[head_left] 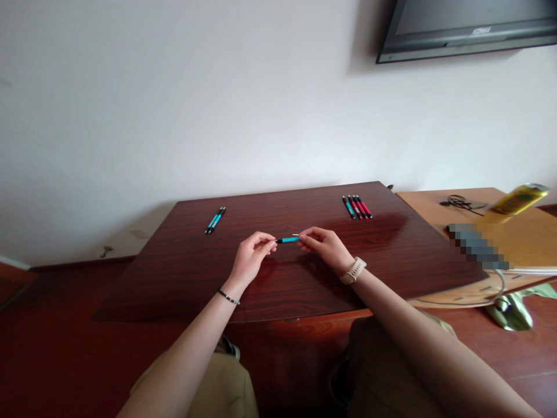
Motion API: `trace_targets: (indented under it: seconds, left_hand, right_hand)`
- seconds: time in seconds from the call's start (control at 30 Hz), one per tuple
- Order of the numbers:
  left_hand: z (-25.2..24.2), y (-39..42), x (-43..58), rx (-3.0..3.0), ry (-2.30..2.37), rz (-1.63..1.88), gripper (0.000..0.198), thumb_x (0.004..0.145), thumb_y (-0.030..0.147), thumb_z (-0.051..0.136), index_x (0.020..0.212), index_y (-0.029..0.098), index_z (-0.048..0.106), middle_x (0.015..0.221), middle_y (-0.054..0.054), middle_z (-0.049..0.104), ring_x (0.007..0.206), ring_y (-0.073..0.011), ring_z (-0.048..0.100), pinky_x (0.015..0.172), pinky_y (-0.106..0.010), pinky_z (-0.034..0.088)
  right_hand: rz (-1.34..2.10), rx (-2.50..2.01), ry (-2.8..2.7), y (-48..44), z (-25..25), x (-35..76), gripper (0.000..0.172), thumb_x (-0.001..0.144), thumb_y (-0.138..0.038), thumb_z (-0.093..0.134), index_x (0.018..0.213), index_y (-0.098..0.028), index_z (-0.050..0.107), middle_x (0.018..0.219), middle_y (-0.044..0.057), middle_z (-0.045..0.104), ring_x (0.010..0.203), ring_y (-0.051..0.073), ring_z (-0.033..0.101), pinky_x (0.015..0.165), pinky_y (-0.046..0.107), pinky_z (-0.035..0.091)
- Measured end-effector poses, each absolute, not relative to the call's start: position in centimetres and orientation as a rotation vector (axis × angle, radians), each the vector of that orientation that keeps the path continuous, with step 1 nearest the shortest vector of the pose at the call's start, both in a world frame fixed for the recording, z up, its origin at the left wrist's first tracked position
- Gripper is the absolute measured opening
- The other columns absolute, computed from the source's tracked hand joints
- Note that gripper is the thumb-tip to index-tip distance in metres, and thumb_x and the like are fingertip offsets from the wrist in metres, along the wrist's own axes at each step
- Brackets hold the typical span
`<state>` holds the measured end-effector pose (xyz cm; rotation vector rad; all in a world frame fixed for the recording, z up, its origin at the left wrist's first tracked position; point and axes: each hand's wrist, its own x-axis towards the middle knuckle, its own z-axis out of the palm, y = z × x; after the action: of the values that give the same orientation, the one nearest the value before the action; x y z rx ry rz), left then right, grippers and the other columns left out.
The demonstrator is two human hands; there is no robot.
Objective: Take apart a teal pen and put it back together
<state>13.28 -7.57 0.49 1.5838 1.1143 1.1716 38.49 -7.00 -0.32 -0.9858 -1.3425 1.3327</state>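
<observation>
A blue-and-black pen (288, 240) is held level above the dark wooden table, between my two hands. My left hand (255, 252) pinches its black end. My right hand (324, 247) pinches the blue end, where a small silver-white piece sticks out beside the fingertips; whether it belongs to the pen I cannot tell. Two blue pens (214, 220) lie side by side on the table beyond my left hand. Beyond my right hand lies a row of several pens (357, 207), blue at the left and red at the right.
The dark table (174, 261) stands against a white wall. On its right is a lighter wooden surface (426, 203) with a black cable (461, 202), a yellow can (520, 198) and a pixelated dark object (478, 247). A television (470, 29) hangs above.
</observation>
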Motion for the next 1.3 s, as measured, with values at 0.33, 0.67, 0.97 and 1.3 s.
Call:
trace_targets:
  seconds: [0.33,0.67,0.97,1.3]
  left_hand:
    - [0.6,-8.1,13.4,1.779,1.179,1.069,0.018,0.102,0.039,0.061,0.097,0.022,0.059,0.085,0.001,0.062,0.078,-0.0161,0.059,0.074,-0.029,0.047]
    - [1.7,-9.3,14.0,1.922,1.26,1.025,0.03,0.108,0.04,0.045,0.084,0.023,0.045,0.073,0.004,0.041,0.068,-0.0154,0.04,0.067,-0.03,0.031]
    - [1.2,-8.6,14.3,1.664,1.216,1.092,0.047,0.107,0.055,0.045,0.073,0.023,0.041,0.065,0.002,0.042,0.06,-0.0148,0.039,0.06,-0.029,0.033]
    - [1.3,-8.3,14.1,1.696,1.314,1.074,0.051,0.106,0.057,0.048,0.069,0.022,0.043,0.061,0.002,0.045,0.056,-0.0136,0.04,0.057,-0.029,0.033]
  right_hand:
    - [1.39,-0.981,-1.321,-7.0,-0.3,38.3,0.047,0.081,-0.061,0.087,0.097,-0.018,0.079,0.092,0.009,0.082,0.079,0.017,0.073,0.077,0.031,0.06]
    - [1.463,-0.963,-1.348,-7.2,0.1,38.2,0.045,0.083,-0.06,0.086,0.094,-0.017,0.079,0.089,0.008,0.081,0.077,0.015,0.071,0.074,0.028,0.057]
    - [1.441,-0.912,-1.318,-7.4,-0.1,38.0,0.045,0.077,-0.056,0.091,0.099,-0.018,0.078,0.092,0.006,0.08,0.084,0.018,0.073,0.081,0.031,0.059]
    - [1.436,-0.922,-1.321,-7.3,-0.4,38.0,0.045,0.075,-0.056,0.093,0.097,-0.02,0.078,0.094,0.005,0.081,0.084,0.018,0.075,0.084,0.032,0.061]
